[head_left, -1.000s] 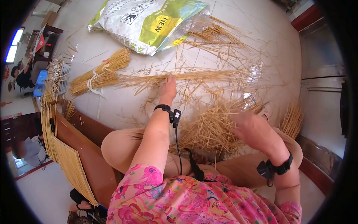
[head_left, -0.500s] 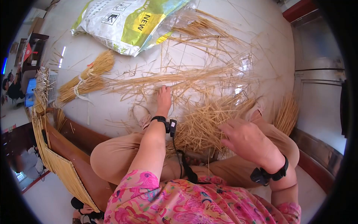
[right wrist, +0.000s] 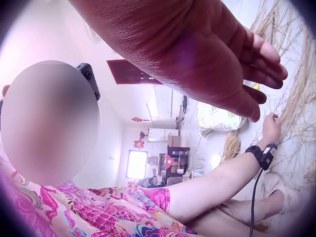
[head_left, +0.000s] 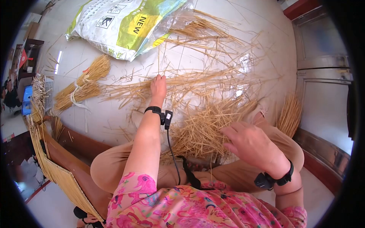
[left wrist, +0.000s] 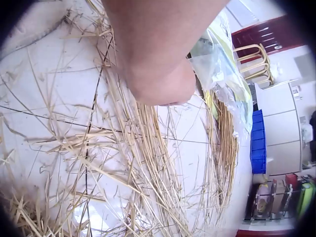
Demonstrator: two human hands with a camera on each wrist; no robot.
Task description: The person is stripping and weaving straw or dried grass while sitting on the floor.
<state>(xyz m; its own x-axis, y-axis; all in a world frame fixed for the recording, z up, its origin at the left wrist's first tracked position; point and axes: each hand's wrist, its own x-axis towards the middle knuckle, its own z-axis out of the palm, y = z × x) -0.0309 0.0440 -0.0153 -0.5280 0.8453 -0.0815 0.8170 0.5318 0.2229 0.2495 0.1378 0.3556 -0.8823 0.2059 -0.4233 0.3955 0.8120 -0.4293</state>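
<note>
Long yellow straw [head_left: 205, 78] lies in a loose band across the pale tiled floor. My left hand [head_left: 157, 85] reaches out to it, fingers laid on the stalks; the left wrist view shows only the heel of that hand [left wrist: 158, 74] over the straw [left wrist: 148, 148]. A heap of short cut straw [head_left: 201, 129] sits between my knees. Above its right side hovers my right hand [head_left: 243, 140], holding nothing, and the right wrist view shows its fingers [right wrist: 261, 59] straight and together.
A white and green plastic sack [head_left: 125, 22] lies at the far side with straw spilling out. A tied straw bundle [head_left: 81, 87] lies far left, a woven straw mat [head_left: 57, 171] leans near left. More stalks [head_left: 291, 114] stand by a metal cabinet [head_left: 323, 68].
My left hand drew back from the long straw, then reached out onto it again further left. My right hand came down closer over the short straw heap.
</note>
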